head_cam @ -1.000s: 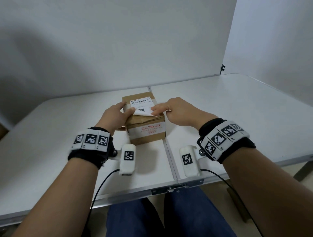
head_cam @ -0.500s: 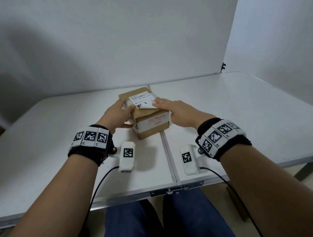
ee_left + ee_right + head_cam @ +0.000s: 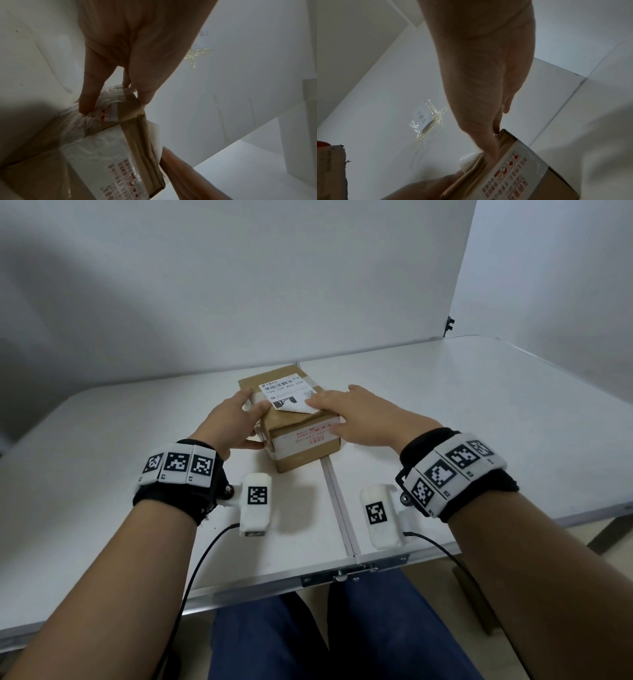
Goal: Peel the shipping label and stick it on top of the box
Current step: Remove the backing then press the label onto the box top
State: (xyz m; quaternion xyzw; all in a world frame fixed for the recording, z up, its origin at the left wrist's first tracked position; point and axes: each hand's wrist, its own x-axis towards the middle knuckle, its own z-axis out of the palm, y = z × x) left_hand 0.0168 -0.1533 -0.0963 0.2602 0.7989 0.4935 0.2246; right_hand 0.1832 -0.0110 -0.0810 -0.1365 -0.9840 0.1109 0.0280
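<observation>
A brown cardboard box [image 3: 301, 446] with taped seams stands on the white table [image 3: 445, 405], turned a little askew. The white shipping label [image 3: 286, 397] lies on its top face, with the near edge still slightly raised. My left hand [image 3: 236, 422] holds the box's left side, with fingers over the top edge and the thumb low on the side face. My right hand [image 3: 356, 416] lies flat, its fingers pressing the label's near right corner and its thumb on the front face. In the right wrist view, straight fingers [image 3: 488, 128] run along the box [image 3: 522, 175] beside a curl of white label [image 3: 467, 161].
The folding table's centre seam [image 3: 337, 508] runs from under the box to the latch [image 3: 342, 575] at the front edge. White panels wall off the back and right. A taped paper scrap [image 3: 426, 121] sticks to the panel. Torn cardboard [image 3: 330, 169] shows at the right wrist view's left edge.
The box has turned slightly on the table. My right hand went from pinching the lifted near edge of the label to lying flat on it, and the label now lies lower.
</observation>
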